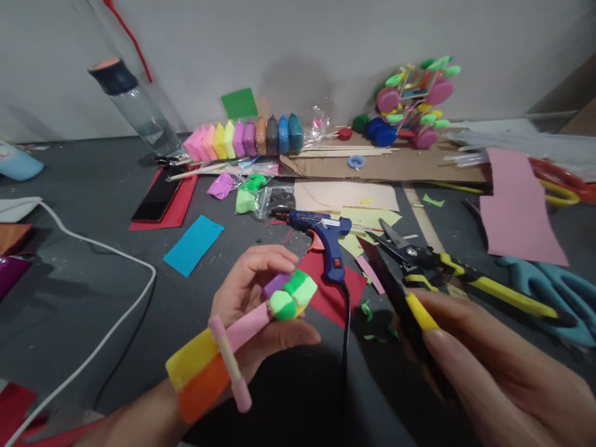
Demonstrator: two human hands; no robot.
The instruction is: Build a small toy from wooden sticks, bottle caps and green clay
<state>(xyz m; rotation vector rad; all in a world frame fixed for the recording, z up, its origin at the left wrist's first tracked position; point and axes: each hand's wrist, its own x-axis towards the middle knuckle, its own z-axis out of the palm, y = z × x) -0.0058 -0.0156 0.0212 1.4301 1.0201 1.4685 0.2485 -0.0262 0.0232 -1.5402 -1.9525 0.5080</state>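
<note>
My left hand point(251, 298) is closed round a small clay model point(233, 344): a pink stick with a green clay ball point(292, 295) and a purple lump at its tip, a pink cross stick, and yellow and orange slabs at the near end. My right hand point(493, 372) grips the handle of black and yellow pliers point(419, 279), whose open jaws point up and left towards the model. A blue hot glue gun point(326, 239) lies on the dark table just beyond both hands, its black cord running towards me.
Along the wall stand a row of coloured clay blocks point(246, 136), a water bottle point(135, 102) and a colourful wheeled model point(414, 99). Paper scraps, clay bags, a phone point(156, 198), a white cable point(107, 310), teal scissors point(549, 298) and pink foam point(516, 211) lie about.
</note>
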